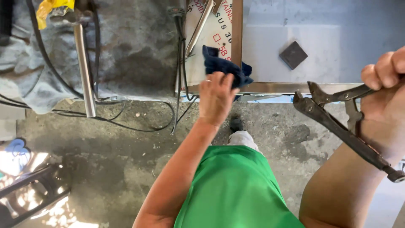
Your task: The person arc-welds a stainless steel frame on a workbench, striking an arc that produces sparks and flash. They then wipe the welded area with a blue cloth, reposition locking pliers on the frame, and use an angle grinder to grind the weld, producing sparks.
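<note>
top: bright green shirt [236, 190], smooth fabric, short-sleeved
arms: bare from above the elbows down
hands: left hand [216, 98], right hand [386, 90]; no gloves
leg: light grey trouser leg [242, 138]
foot: dark shoe [236, 124]

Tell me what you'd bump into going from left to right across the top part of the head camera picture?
Yellow rag → shiny metal tube → black cables → left hand on a dark blue cloth → small dark square plate → locking pliers → right hand.
</note>
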